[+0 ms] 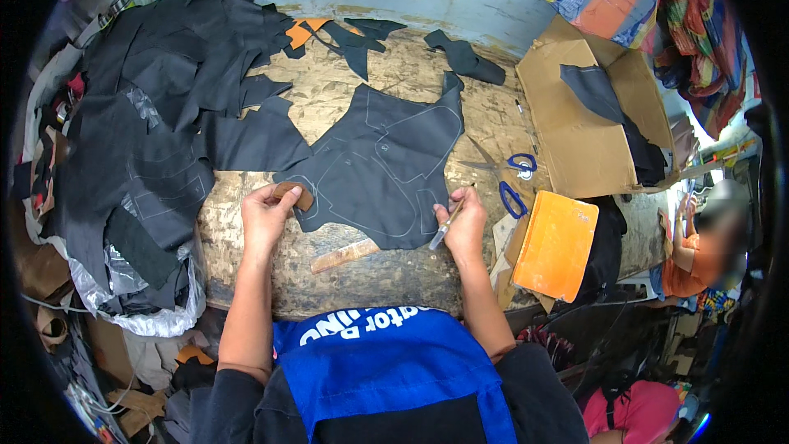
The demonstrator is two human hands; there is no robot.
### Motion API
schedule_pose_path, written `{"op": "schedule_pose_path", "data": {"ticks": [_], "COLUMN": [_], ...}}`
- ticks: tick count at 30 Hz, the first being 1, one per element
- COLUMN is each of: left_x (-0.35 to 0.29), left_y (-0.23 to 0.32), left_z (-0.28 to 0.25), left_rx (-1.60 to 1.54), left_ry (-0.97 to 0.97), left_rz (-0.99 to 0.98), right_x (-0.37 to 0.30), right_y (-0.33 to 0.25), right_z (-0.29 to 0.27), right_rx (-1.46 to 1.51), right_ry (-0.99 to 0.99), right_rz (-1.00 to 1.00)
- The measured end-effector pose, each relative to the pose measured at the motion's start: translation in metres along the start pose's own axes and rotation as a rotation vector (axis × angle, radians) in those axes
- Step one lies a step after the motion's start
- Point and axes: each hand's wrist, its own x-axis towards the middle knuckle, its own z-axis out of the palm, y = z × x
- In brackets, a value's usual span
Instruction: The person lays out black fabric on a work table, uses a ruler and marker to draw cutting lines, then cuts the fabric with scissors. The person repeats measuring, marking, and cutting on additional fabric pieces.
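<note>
Before you, the black sheet [394,152] lies flat, irregular, with pale drawn outlines. Your left hand [267,214] holds a small brown piece [305,200]; your right hand [464,222], a slanting slim pen [444,229].

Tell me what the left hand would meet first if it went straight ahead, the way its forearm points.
The left hand would probably meet the black piece just left of the marked sheet, though the hand's height is unclear.

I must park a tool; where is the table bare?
Bare table shows between the flat strip and blue apron, and between the black sheet and cardboard box, beyond the scissors. Crowded: left, under heaped black scraps, and right of the right hand.
</note>
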Motion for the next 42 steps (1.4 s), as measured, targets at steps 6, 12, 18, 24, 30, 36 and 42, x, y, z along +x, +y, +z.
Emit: {"op": "schedule_pose_path", "data": {"ticks": [6, 12, 18, 24, 30, 36, 42], "left_x": [-0.013, -0.028, -0.032, -0.038, -0.034, -0.043, -0.057], "left_y": [0.001, 0.011, 0.010, -0.004, -0.005, 0.000, 0.012], "left_z": [0.006, -0.028, -0.113, -0.143, -0.136, -0.133, -0.150], "left_rx": [-0.094, -0.018, 0.232, 0.224, 0.284, 0.346, 0.198], "left_ry": [-0.193, -0.139, 0.049, 0.153, 0.180, 0.226, 0.305], "left_rz": [-0.063, 0.051, 0.058, 0.078, 0.147, 0.161, 0.273], "right_x": [0.006, -0.027, -0.027, 0.053, 0.081, 0.084, 0.061], "right_y": [0.021, -0.001, -0.017, 0.001, -0.002, -0.015, 0.002], "right_z": [0.005, 0.005, -0.002, 0.010, 0.024, 0.035, 0.011], "right_rx": [0.361, 0.678, 0.474, 0.020, -0.197, -0.034, 0.528], "right_ry": [-0.170, -0.327, -0.351, 0.058, 0.060, -0.037, 0.116], "right_rz": [0.074, 0.144, 0.055, -0.108, -0.063, 0.059, -0.003]}}
